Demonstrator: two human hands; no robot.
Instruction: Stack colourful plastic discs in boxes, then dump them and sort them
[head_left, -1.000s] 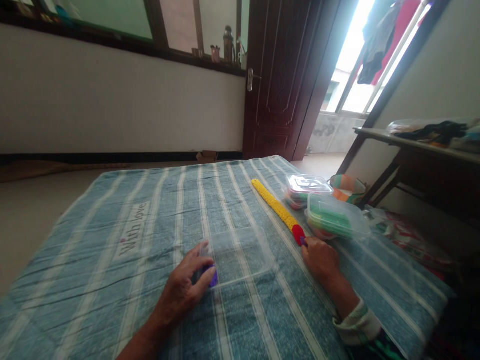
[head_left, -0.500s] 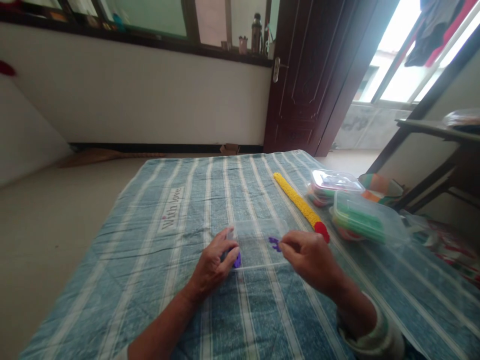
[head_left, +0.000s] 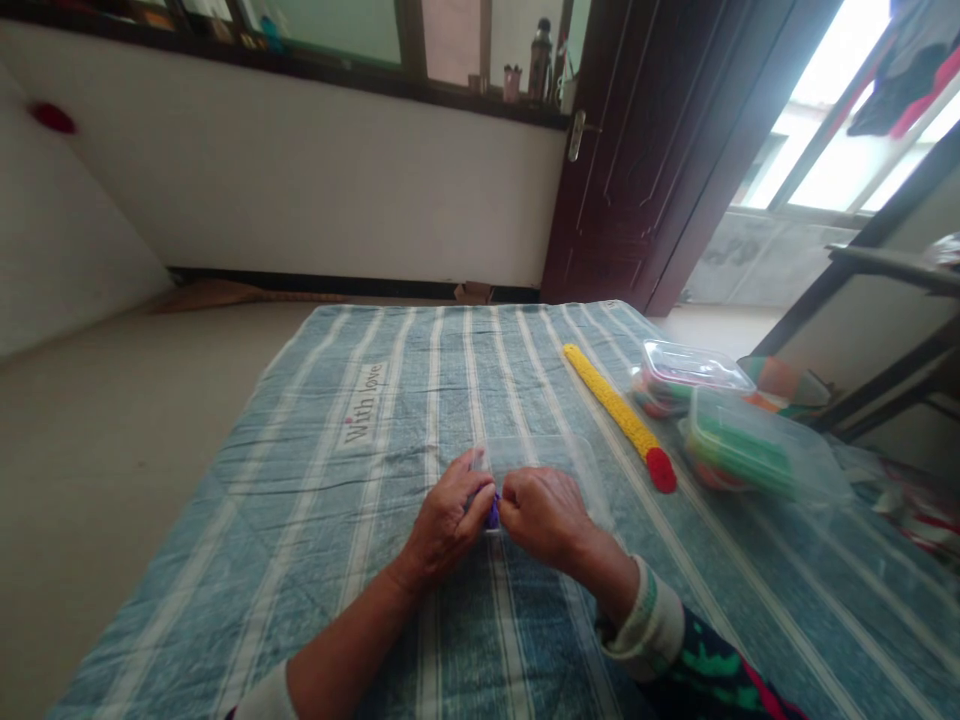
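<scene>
Head view. Both bare hands are together at the left end of a clear plastic container [head_left: 592, 470], which lies on the striped cloth [head_left: 247, 560] covering the surface.

Left hand [head_left: 450, 515]: fingers curved over the container's left end, thumb against the purple pieces [head_left: 492, 512]. Little changed from half a second ago, when the thumb was at the same corner.

Right hand [head_left: 546, 515]: main change. Half a second ago it was over the right part of the container, a purple piece plainly sticking out from its fingertips, with a gap between the hands. Now it has crossed to the left and sits knuckles up just beside the left thumb. The right grip is closed, thumb and fingers pinched at the purple pieces.

Position of purple: between the two hands, at the container's left end. Only a small patch shows; earlier, two separate spots of purple were visible. Fingers cover the rest, so whether the left grip is clamped or merely resting cannot be told.

Yellow stick [head_left: 611, 400]: lies slanted on the cloth to the right, its red end [head_left: 661, 469] nearest the person, well apart from both hands. One second ago the right hand was at that end. Two lidded boxes [head_left: 757, 445] stand beyond it, unchanged.
</scene>
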